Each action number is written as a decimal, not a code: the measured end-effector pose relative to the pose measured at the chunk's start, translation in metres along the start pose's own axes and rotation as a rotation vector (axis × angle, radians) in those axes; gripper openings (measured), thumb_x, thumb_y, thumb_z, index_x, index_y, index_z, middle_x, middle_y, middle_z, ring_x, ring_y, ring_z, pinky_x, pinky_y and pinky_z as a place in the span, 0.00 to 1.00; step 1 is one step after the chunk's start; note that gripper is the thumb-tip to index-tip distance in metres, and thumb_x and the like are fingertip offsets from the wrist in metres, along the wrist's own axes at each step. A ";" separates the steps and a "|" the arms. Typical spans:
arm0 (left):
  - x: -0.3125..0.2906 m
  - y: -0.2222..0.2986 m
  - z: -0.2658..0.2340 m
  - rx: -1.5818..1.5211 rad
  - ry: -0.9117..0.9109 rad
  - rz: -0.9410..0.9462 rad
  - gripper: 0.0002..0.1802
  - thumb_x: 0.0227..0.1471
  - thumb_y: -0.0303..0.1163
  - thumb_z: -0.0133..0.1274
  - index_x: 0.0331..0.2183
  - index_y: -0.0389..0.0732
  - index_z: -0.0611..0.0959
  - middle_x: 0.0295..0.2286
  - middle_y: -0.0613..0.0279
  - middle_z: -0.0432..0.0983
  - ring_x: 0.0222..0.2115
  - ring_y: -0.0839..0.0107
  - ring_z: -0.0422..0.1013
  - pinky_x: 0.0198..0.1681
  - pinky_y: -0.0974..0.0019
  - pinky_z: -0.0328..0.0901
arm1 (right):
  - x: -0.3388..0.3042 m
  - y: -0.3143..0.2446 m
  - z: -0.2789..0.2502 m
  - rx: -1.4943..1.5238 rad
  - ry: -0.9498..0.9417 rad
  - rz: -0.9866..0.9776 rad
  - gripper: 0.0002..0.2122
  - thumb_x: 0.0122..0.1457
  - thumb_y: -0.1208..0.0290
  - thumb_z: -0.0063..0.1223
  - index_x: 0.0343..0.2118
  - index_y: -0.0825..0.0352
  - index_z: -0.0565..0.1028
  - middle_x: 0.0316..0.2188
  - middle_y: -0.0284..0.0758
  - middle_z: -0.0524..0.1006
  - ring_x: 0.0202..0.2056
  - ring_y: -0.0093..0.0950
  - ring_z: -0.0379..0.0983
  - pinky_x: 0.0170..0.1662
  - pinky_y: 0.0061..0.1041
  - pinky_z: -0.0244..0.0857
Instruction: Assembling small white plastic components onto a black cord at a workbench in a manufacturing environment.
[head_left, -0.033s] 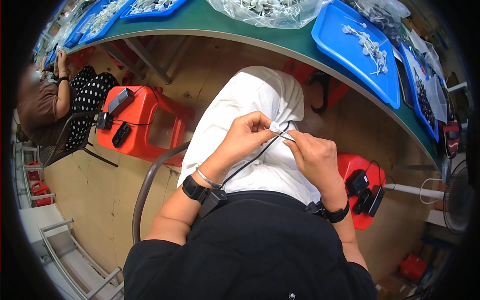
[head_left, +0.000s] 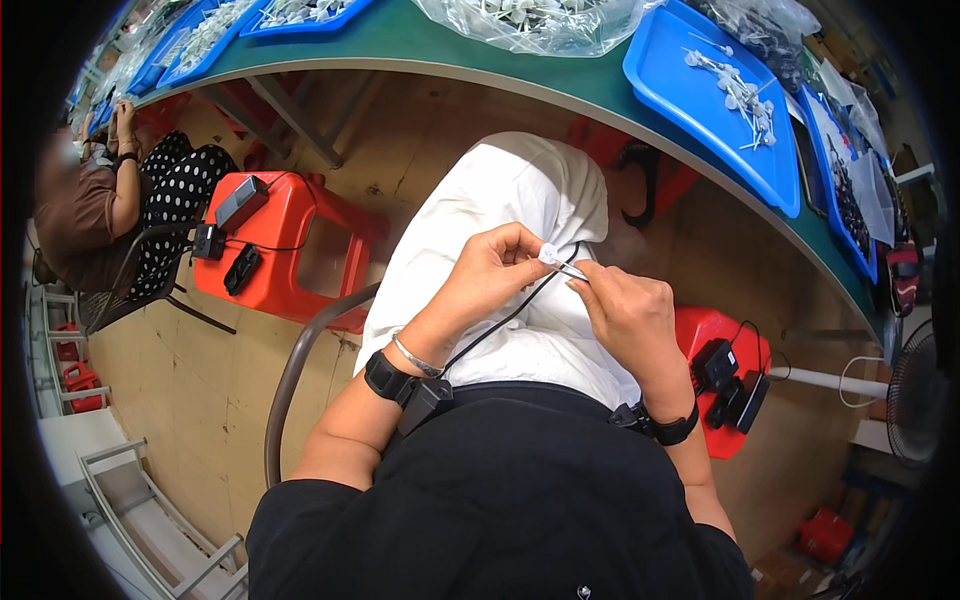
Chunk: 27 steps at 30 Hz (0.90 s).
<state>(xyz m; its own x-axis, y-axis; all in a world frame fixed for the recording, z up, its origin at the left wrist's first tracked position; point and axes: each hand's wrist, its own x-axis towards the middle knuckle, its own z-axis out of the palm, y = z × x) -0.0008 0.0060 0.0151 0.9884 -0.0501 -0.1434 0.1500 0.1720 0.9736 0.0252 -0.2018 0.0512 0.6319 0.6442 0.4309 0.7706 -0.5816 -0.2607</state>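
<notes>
Above my white-trousered lap, my left hand (head_left: 490, 272) pinches a small whitish translucent piece (head_left: 548, 254) between thumb and forefinger. Close beside it on the right, my right hand (head_left: 632, 312) has its fingers closed around a slim, pale, shiny shaft (head_left: 572, 271) that runs to the whitish piece. Whether this shaft is the piece's own stem or a separate tool, I cannot tell. A black cord (head_left: 510, 318) passes below the left hand across my lap. Similar whitish pieces with thin stems (head_left: 740, 95) lie in a blue tray (head_left: 690, 125) on the table.
The green table (head_left: 390, 40) curves across the far side, bearing a clear bag (head_left: 560, 40) of whitish pieces. Red stools (head_left: 270, 275) with black devices stand on both sides. A co-worker (head_left: 95, 205) sits at left. A fan (head_left: 912, 395) stands at right.
</notes>
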 end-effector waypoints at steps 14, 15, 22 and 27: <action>-0.001 -0.007 -0.005 -0.143 -0.032 -0.106 0.05 0.55 0.25 0.64 0.34 0.38 0.83 0.28 0.66 0.80 0.25 0.81 0.72 0.30 0.76 0.68 | -0.001 0.000 0.006 -0.191 0.080 -0.107 0.11 0.56 0.67 0.64 0.39 0.66 0.80 0.16 0.29 0.68 0.18 0.26 0.68 0.22 0.28 0.61; -0.001 -0.007 -0.005 -0.141 -0.022 -0.054 0.05 0.55 0.25 0.63 0.35 0.37 0.83 0.28 0.65 0.81 0.27 0.81 0.73 0.32 0.76 0.69 | 0.000 0.000 0.005 -0.191 0.082 -0.109 0.11 0.56 0.67 0.64 0.39 0.66 0.80 0.16 0.29 0.68 0.18 0.26 0.68 0.22 0.28 0.61; 0.002 -0.009 -0.005 -0.132 0.013 0.134 0.06 0.57 0.25 0.62 0.37 0.36 0.83 0.32 0.64 0.82 0.32 0.79 0.75 0.37 0.73 0.70 | 0.002 0.006 0.004 0.108 0.159 0.022 0.12 0.55 0.70 0.66 0.40 0.66 0.80 0.18 0.34 0.73 0.18 0.32 0.70 0.23 0.30 0.63; 0.000 0.001 -0.002 -0.137 0.017 0.196 0.09 0.57 0.23 0.61 0.41 0.35 0.83 0.32 0.64 0.81 0.31 0.79 0.74 0.37 0.73 0.70 | 0.002 0.005 0.002 0.270 0.203 0.073 0.10 0.56 0.74 0.65 0.40 0.68 0.80 0.23 0.37 0.79 0.20 0.32 0.74 0.25 0.28 0.66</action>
<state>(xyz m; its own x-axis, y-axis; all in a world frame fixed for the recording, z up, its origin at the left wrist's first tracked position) -0.0004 0.0077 0.0156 0.9990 0.0139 0.0418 -0.0440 0.3090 0.9500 0.0302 -0.2020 0.0493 0.6775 0.4780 0.5590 0.7354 -0.4525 -0.5044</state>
